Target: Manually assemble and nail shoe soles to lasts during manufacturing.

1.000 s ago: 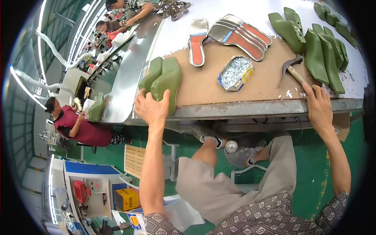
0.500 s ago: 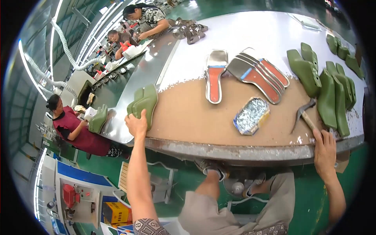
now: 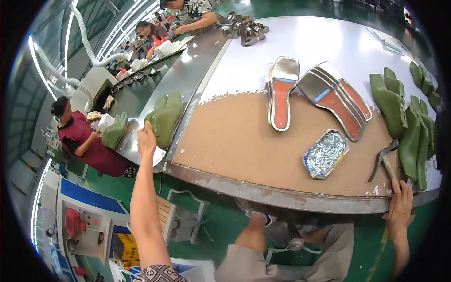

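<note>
Green shoe lasts (image 3: 168,123), a pair, have moved left off the brown board (image 3: 225,141) to the metal strip (image 3: 192,66).

They now sit apart from the insoles (image 3: 283,104) and box of nails (image 3: 325,152), nearer the co-worker (image 3: 82,136); whether they rest or are held just above the metal is unclear. The left hand (image 3: 147,142) touches the near last's end, its fingers partly hidden, so I cannot tell if it grips. The right hand (image 3: 400,204) meets the hammer (image 3: 388,168) at its handle's end, grip likewise unclear. A white piece (image 3: 159,156) below the pair is hard to identify.
</note>
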Available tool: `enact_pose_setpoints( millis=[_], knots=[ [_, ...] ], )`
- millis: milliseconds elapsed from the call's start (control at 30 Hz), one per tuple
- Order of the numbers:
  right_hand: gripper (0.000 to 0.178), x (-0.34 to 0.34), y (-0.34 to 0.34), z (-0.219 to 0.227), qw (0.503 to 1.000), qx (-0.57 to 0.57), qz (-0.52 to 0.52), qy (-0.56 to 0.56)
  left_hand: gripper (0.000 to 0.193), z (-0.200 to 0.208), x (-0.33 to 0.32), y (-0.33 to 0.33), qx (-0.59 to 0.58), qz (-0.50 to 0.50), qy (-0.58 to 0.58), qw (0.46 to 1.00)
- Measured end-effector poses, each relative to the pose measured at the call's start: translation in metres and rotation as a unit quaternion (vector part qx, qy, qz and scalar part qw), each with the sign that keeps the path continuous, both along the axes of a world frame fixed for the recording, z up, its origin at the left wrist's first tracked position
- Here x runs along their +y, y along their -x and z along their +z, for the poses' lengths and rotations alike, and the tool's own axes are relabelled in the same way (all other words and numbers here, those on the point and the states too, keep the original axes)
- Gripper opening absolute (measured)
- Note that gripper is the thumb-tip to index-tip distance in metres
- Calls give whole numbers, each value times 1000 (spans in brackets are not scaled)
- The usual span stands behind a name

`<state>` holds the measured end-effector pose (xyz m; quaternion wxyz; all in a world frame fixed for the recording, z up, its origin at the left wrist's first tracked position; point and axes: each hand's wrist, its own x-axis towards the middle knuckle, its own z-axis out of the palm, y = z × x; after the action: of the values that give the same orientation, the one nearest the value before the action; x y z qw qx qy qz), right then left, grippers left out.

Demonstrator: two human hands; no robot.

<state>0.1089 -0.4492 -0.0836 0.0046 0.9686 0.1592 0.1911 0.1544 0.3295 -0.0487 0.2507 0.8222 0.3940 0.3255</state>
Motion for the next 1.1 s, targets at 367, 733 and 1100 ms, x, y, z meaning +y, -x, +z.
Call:
enact_pose_setpoints(
  millis=[367,733,1100],
  knots=[
    [38,-14,6,-5,999,38,-13,10,59,5,17,21,116,75,-208,968],
    [39,-49,1,-23,997,23,-30,66,88,29,19,21,100,-72,146,982],
    [40,-43,2,-19,996,55,-45,50,67,11,95,20,88,-68,-250,962]
  ],
)
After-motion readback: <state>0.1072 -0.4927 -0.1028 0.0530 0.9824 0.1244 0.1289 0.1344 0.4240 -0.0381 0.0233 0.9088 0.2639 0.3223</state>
